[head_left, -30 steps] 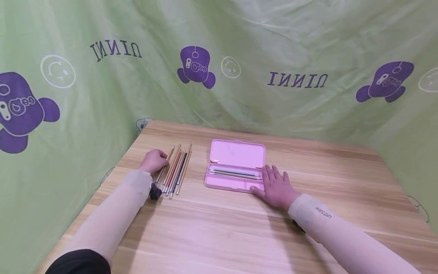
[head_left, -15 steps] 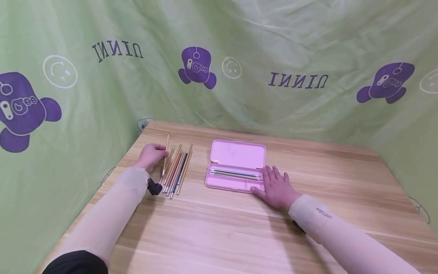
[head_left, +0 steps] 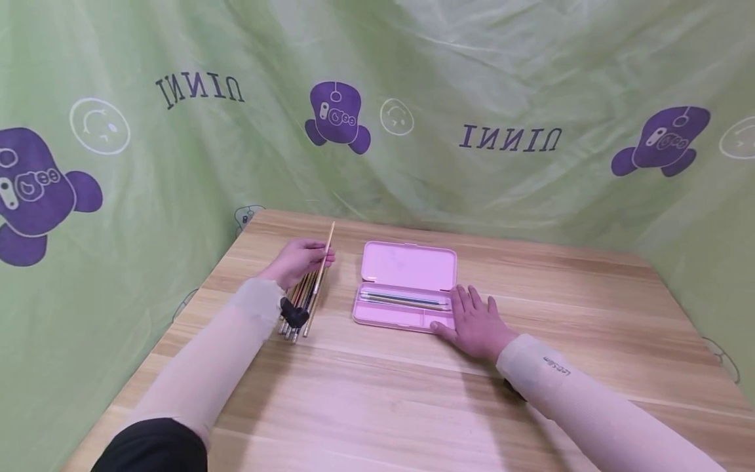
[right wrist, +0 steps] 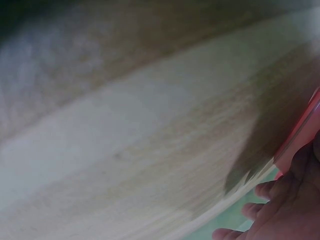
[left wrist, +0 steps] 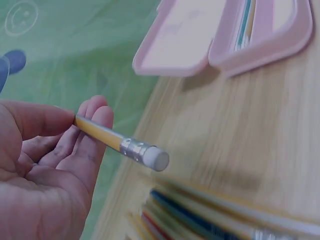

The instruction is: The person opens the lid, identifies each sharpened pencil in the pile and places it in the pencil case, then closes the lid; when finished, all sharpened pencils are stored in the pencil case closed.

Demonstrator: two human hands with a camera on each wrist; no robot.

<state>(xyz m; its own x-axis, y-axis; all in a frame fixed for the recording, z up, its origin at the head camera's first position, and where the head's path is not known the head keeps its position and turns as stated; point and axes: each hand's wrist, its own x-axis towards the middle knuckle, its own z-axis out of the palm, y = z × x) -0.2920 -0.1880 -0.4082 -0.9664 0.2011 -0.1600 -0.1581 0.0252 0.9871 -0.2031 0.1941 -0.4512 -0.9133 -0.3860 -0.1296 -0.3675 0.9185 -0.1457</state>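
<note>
My left hand (head_left: 302, 259) pinches a yellow pencil (left wrist: 102, 134) between thumb and fingers, above a bundle of pencils (head_left: 302, 295) on the table. The pencil's white eraser and silver ferrule point toward the wrist camera. My right hand (head_left: 479, 326) lies with straight, spread fingers against the right end of a pink pencil case (head_left: 389, 320). The case lies with its lid (head_left: 409, 263) folded back. Several pencils (head_left: 404, 301) lie lengthwise in its long back compartment; a small divider splits off the front right corner. In the right wrist view, the hand's fingers (right wrist: 265, 190) show beside the case edge.
A wood-grain table (head_left: 366, 400) carries everything. Behind it and at both sides hangs a green curtain (head_left: 436, 177) with purple figures and lettering. The loose pencil bundle lies left of the case, with a strip of table between them.
My left hand has picked a pencil up from the left side of the bundle and carried it rightward over the other pencils. My right hand stays at the case.
</note>
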